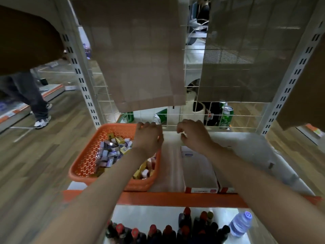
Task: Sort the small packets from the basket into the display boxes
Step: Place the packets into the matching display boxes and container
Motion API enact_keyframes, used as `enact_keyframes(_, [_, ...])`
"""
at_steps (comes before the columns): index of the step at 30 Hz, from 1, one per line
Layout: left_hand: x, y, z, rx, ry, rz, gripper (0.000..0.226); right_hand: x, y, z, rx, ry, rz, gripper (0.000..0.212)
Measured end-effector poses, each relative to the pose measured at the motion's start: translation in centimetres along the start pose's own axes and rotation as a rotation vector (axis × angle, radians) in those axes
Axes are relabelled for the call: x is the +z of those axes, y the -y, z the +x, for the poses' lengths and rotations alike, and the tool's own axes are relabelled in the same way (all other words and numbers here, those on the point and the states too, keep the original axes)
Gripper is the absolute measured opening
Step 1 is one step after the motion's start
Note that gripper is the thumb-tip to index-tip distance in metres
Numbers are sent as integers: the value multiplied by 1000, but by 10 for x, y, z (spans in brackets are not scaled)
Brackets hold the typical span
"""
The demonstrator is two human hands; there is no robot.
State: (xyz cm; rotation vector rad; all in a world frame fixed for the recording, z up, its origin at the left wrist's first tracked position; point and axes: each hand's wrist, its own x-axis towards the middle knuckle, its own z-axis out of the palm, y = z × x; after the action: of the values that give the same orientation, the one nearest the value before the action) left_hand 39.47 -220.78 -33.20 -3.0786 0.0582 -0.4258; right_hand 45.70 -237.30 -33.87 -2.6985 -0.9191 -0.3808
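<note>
An orange basket (84,166) sits on the left of the shelf and holds several small purple and yellow packets (112,152). To its right lies a long, blurred beige display box (168,166), then white display boxes with red fronts (200,173). My left hand (149,136) and my right hand (193,134) are at the far end of the beige box by the wire grid. The fingers of both hands are curled at its two back corners. My left forearm crosses over the basket and hides part of it.
A wire grid back (175,118) closes the shelf, with green cans (226,117) behind it. Cardboard sheets (133,50) hang above. An orange shelf edge (175,199) runs in front, with dark bottles (158,233) and a water bottle (241,224) below. A person's legs (33,95) stand far left.
</note>
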Motion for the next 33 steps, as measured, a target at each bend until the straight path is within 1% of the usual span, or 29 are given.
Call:
enact_keyframes(5, [-8,71,-27,-87,56,92,28,15,66,24,-111,21,48,19])
enact_keyframes(8, [-5,106,-41,-131,98,48,27,27,92,34,-146,75,69,20])
enact_keyframes(11, [0,128,-53,-150,140,62,30,42,110,43,-143,153,73,22])
enact_keyframes(14, [5,140,-61,-159,160,58,32,61,128,51,-116,208,76,19])
enact_keyframes(18, [11,152,-66,-172,205,31,38,82,143,58,-61,219,83,16])
enact_keyframes(21, [17,157,-67,-162,221,33,46,93,154,65,-9,307,51,20])
enact_keyframes(23, [21,159,-66,-157,220,27,46,101,160,69,28,335,73,15])
enact_keyframes(24, [23,160,-66,-156,219,24,45,105,163,70,46,338,82,15])
enact_keyframes(29, [33,164,-62,-137,237,43,47,121,166,73,49,312,82,30])
enact_keyframes(33, [35,164,-61,-124,243,57,41,114,156,74,23,308,75,29])
